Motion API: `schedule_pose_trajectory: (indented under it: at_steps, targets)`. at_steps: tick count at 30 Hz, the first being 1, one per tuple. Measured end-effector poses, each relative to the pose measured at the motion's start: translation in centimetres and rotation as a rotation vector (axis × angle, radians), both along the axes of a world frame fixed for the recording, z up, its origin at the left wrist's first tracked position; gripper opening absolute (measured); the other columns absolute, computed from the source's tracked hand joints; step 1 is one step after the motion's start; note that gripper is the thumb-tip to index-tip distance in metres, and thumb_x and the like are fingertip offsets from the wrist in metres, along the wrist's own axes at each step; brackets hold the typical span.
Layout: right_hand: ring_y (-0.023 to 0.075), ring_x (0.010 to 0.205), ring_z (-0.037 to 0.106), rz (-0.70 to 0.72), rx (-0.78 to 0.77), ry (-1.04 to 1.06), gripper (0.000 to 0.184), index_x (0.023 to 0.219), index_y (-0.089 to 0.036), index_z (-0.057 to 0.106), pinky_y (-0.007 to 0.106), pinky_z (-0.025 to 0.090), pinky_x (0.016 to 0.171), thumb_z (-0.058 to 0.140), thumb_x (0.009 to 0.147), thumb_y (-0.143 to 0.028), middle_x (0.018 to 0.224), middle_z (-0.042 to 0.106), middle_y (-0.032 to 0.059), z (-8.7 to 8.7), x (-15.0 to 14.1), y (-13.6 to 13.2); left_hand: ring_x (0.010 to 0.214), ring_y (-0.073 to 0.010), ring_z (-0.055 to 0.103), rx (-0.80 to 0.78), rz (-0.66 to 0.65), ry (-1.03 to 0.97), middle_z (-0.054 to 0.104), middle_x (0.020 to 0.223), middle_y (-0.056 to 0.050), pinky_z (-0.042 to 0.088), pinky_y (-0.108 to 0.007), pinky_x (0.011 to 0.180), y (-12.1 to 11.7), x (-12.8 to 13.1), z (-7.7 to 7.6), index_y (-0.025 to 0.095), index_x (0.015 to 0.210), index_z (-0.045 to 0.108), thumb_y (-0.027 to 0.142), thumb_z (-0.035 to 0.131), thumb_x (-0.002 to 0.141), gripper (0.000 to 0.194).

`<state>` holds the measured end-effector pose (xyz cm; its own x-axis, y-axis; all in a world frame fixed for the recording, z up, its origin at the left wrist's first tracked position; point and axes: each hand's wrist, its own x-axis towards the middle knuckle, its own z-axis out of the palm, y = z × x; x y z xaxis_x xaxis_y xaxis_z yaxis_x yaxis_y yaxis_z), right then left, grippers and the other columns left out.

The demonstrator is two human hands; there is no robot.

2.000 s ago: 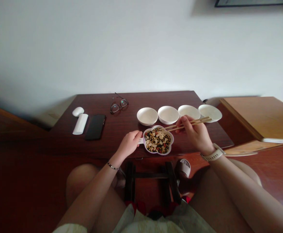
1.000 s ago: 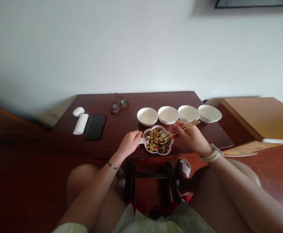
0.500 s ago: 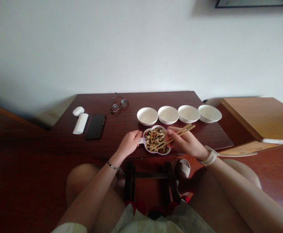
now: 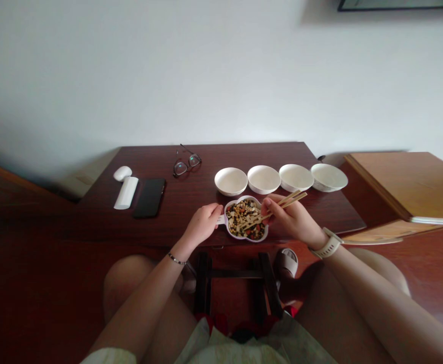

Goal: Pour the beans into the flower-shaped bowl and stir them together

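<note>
Two hands: left hand closed on the dish handle; right hand pinching chopsticks, tips in the mixed beans.
Dish place: lower middle, at the table edge.
Four bowls: in a row just above it.

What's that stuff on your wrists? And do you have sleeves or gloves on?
The left hand wears a thin, shiny bracelet at the wrist. The right hand has a watch with a wide, creamy-white strap. Neither hand has a glove, and no sleeves show on the forearms.
</note>
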<state>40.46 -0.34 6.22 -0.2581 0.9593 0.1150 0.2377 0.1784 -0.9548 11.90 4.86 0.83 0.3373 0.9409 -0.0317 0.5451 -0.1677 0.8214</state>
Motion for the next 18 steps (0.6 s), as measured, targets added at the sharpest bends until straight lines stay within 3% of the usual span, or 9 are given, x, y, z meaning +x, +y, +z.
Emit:
schedule_pose_trajectory:
  at_steps: [9,18]
  targets:
    - [0.0154,0.072,0.071,-0.058,0.065,-0.072,0.044,0.091,-0.022,0.066,0.029,0.056,0.063,0.053,0.113,-0.057,0.086,0.067,0.0023,0.15,0.4,0.2,0.058,-0.0191,0.064,0.005,0.003,-0.012,0.06,0.063,0.002,0.037,-0.032,0.062,-0.03,-0.02,-0.07,0.023,0.08,0.059,0.05,0.046,0.111,0.044]
    - [0.0173,0.07,0.069,-0.111,0.082,0.035,0.044,0.091,-0.022,0.07,0.03,0.056,0.065,0.055,0.112,-0.057,0.08,0.073,0.0042,0.57,0.23,0.06,0.059,-0.0191,0.064,-0.001,-0.001,-0.011,0.062,0.065,0.002,0.037,-0.032,0.062,-0.11,-0.06,0.08,0.023,0.08,0.059,0.05,0.046,0.111,0.043]
